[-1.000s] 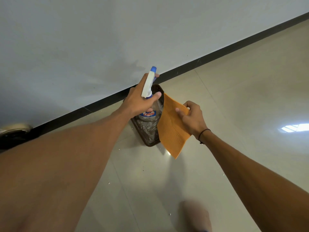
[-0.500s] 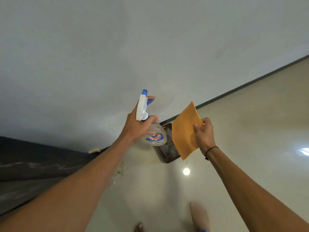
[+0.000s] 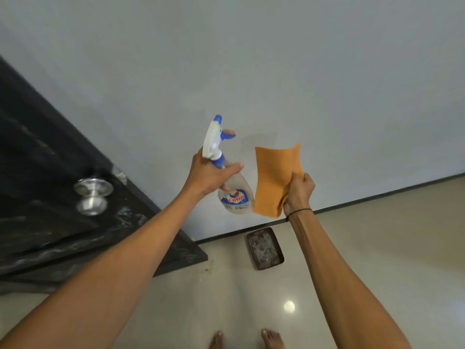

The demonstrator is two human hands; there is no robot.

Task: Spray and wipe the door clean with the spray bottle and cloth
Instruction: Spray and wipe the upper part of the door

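Note:
My left hand (image 3: 210, 173) grips the neck of a clear spray bottle (image 3: 235, 195) with a white and blue trigger head, held up in front of the pale wall. One finger lies on the blue trigger. Right beside it, my right hand (image 3: 298, 191) pinches an orange cloth (image 3: 274, 177) by its lower right edge, and the cloth stands upright. The dark door (image 3: 50, 187) with a silver round knob (image 3: 91, 195) fills the left side, to the left of both hands.
A dark rectangular tray (image 3: 264, 248) lies on the glossy beige floor by the black skirting of the white wall (image 3: 276, 71). My bare feet (image 3: 251, 338) show at the bottom edge. Small crumbs of dirt lie near the door's foot.
Both hands have risen from the tray with the bottle and cloth. The view has swung up and left, bringing the dark door and its knob into sight.

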